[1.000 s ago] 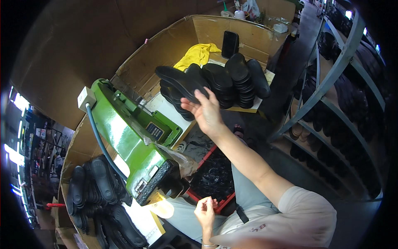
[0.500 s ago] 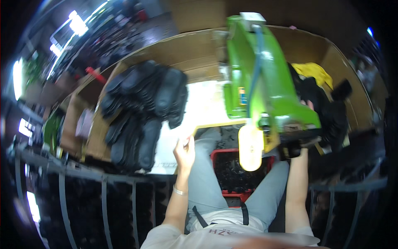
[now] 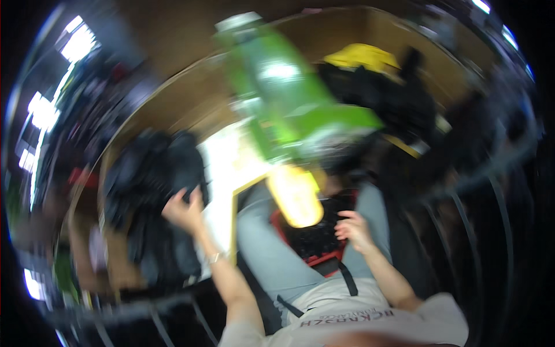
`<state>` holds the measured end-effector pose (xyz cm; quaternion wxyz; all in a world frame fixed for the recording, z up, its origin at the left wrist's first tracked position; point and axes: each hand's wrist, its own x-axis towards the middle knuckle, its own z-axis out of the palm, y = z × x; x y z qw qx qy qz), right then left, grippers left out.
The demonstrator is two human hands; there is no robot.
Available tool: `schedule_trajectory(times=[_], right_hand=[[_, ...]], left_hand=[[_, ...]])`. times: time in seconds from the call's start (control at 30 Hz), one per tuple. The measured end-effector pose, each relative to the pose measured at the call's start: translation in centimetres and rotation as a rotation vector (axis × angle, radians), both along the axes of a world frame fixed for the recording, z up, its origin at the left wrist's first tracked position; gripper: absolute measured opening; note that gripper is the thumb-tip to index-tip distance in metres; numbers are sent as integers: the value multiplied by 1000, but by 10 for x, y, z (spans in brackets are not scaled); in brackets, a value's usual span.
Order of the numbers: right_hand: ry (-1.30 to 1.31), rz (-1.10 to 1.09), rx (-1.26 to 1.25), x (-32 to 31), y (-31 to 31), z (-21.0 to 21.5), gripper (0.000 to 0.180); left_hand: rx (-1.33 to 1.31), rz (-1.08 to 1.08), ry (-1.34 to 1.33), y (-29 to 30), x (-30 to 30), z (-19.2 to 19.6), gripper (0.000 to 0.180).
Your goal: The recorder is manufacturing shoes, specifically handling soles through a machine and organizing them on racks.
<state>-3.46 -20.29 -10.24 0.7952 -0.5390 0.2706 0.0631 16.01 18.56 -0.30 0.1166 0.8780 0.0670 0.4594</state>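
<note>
My left hand (image 3: 186, 211) has thumb and fingers apart at the near right side of a pile of black, sole-shaped pieces (image 3: 156, 173). Nothing shows in its grasp, and blur hides whether it touches the pile. Over my right thigh hovers my right hand (image 3: 354, 231), fingers loosely bent and slightly apart, with nothing visible in it. Between and beyond both hands stands a green machine (image 3: 289, 87), smeared by motion. A glowing yellow, bottle-shaped part (image 3: 295, 196) hangs at its near end, close to my right hand.
A brightly lit white work surface (image 3: 222, 168) with a yellow edge lies beside the black pile. Cardboard walls (image 3: 185, 98) rise behind. To the right are black pieces (image 3: 381, 98) and a yellow cloth (image 3: 363, 56). Between my legs sits a red-rimmed container (image 3: 329, 258); metal bars (image 3: 439, 231) curve at right.
The view has swung to the right. My left hand has gone from the white surface to the black pile, while my right hand has come away from the machine's near end to above my thigh.
</note>
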Motion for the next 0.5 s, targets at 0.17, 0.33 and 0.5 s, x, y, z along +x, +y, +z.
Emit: schedule_trajectory(times=[0.17,0.33,0.5], right_hand=[[46,405,-8,-7,41,-15,23],[-1,311,27,-20,26,-20,22],[22,244,10,-23,8,-26,18]], left_hand=[[-140,26,36,66,-44,-39,28],[-239,-392,121,75,-10,-86,18],[-529,-441,263,12,6,-65,18]])
